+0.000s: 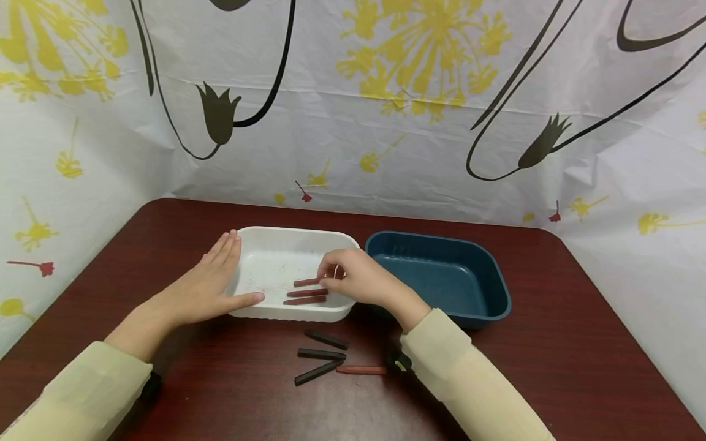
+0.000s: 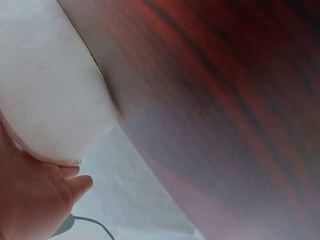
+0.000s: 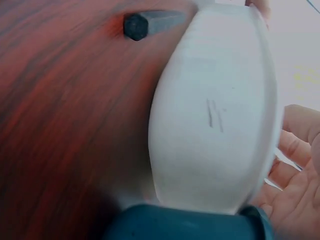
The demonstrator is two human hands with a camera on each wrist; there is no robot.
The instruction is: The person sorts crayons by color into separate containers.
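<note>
My left hand (image 1: 206, 285) rests with straight fingers along the left rim of a white plastic tray (image 1: 287, 236), its thumb over the near rim. Inside the tray, several dark red crayons lie side by side near the right end. My right hand (image 1: 361, 277) reaches in over the right rim and pinches the end of the farthest red crayon (image 1: 305, 283) between thumb and fingers. Just nearer lie a second red crayon (image 1: 307, 293) and a third red crayon (image 1: 305, 301). The right wrist view shows the tray's outer wall (image 3: 215, 115), which hides the crayons inside.
A dark blue tray (image 1: 441, 275) stands right beside the white one, under my right forearm. On the brown table (image 1: 231, 380) in front lie several black crayons (image 1: 322, 354) and one red crayon (image 1: 361, 370). A patterned sheet (image 1: 331, 122) hangs behind the table.
</note>
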